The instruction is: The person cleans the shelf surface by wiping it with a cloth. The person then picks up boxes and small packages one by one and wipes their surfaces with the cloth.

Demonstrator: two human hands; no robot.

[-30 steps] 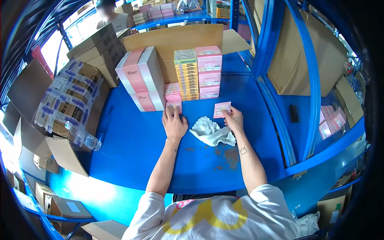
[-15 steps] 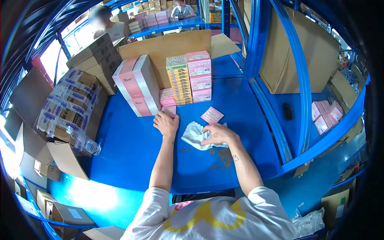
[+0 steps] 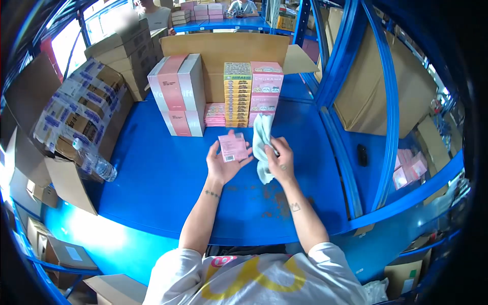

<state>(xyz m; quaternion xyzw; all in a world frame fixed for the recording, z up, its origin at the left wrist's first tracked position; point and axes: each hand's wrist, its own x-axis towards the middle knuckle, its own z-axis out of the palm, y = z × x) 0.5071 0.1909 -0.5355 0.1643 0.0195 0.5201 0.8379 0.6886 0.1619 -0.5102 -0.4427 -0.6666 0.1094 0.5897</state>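
Note:
A flat pink packet (image 3: 233, 147) with a barcode on its upper face rests in my left hand (image 3: 222, 163), which is turned palm up with the fingers around its edges. My right hand (image 3: 281, 160) grips a crumpled whitish cloth (image 3: 262, 145), raised just beside the packet. Beyond my hands stands a short stack of pink packets (image 3: 215, 115). To its right are a column of yellow boxes (image 3: 237, 99) and a column of pink boxes (image 3: 266, 84); the cloth covers part of the pink column's foot.
Two white gift boxes with pink bands (image 3: 179, 94) stand left of the stack, before a cardboard flap (image 3: 213, 48). Brown crumbs (image 3: 277, 201) lie on the blue table (image 3: 147, 203). At left are a bottle (image 3: 96, 161) and a taped carton (image 3: 86, 107); blue shelf posts (image 3: 391, 101) rise right.
My left hand has come back from beside the stack and now holds a packet. My right hand has lifted the cloth off the table. The packet beyond the cloth no longer shows there.

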